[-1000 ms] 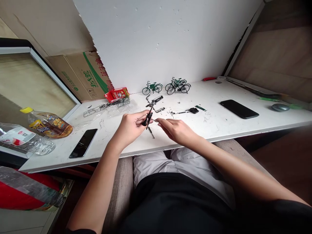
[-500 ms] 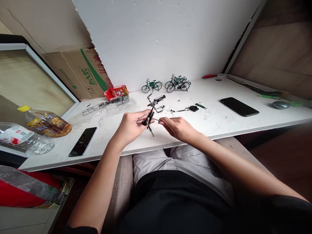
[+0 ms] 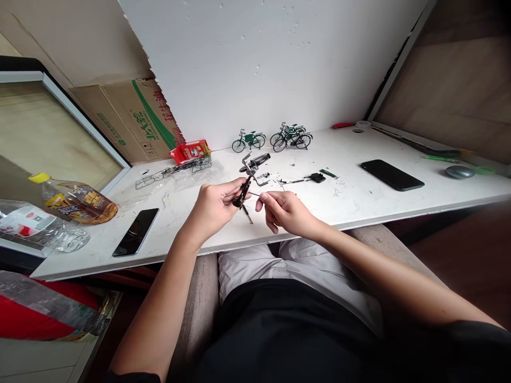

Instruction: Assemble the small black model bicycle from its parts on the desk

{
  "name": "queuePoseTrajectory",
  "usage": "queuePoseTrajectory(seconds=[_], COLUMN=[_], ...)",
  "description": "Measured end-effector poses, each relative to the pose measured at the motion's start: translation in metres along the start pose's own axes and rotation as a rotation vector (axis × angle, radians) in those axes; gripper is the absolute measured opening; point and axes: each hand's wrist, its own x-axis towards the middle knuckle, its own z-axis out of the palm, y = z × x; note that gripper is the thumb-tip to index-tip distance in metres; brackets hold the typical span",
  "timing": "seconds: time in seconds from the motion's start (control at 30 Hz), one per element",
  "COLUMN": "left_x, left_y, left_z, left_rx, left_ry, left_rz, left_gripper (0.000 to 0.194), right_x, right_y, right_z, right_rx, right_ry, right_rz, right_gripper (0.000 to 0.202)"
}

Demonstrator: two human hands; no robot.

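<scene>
My left hand [image 3: 213, 207] is closed around a partly built model bicycle [image 3: 241, 199], gripping its black frame above the front of the desk. The grey handlebar and front wheel point away from me, tilted. My fingers hide part of the frame. My right hand [image 3: 286, 210] pinches a thin dark metal rod [image 3: 254, 193] between thumb and forefinger. The rod's far end meets the frame near my left fingertips; whether it is a tool or a bicycle part, I cannot tell. A thin grey piece [image 3: 248, 215] sticks out below the frame.
Finished model bicycles [image 3: 248, 140] stand by the white back panel. Small loose parts [image 3: 317, 177] lie beyond my right hand. Phones [image 3: 136, 232] flank both sides. Bottles [image 3: 85, 202], a red box [image 3: 190, 151] and a black parts frame [image 3: 195, 164] lie left; a mouse [image 3: 460, 171] lies right.
My right hand has rolled over, its lower fingers now hanging loose below the pinch on the rod. The model bicycle in my left hand has turned slightly.
</scene>
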Motion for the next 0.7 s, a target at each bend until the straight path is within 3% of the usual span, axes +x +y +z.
queuePoseTrajectory(seconds=[0.13, 0.23, 0.3, 0.4, 0.57, 0.7], left_x=[0.003, 0.009, 0.012, 0.015, 0.013, 0.012], left_y=[0.001, -0.001, -0.004, -0.008, -0.008, -0.004], left_z=[-0.004, -0.008, -0.009, -0.009, -0.001, 0.006], left_rx=[-0.048, -0.171, -0.292, -0.445, -0.546, -0.589], left_ry=[0.014, -0.022, -0.074, -0.127, -0.150, -0.129], left_rz=[-0.041, -0.133, -0.198, -0.248, -0.253, -0.236], left_gripper=[0.048, 0.055, 0.065, 0.073, 0.064, 0.058], right_x=[0.003, 0.006, 0.008, 0.011, 0.009, 0.006], right_y=[-0.004, -0.006, -0.006, -0.004, -0.004, -0.012], right_z=[-0.002, -0.010, -0.015, -0.022, -0.020, -0.008], right_rx=[0.402, 0.485, 0.471, 0.364, 0.109, 0.203], right_ry=[-0.133, -0.164, -0.124, 0.038, 0.214, 0.238], right_rz=[0.149, 0.197, 0.185, 0.090, -0.095, -0.199], right_gripper=[0.043, 0.038, 0.042, 0.053, 0.048, 0.050])
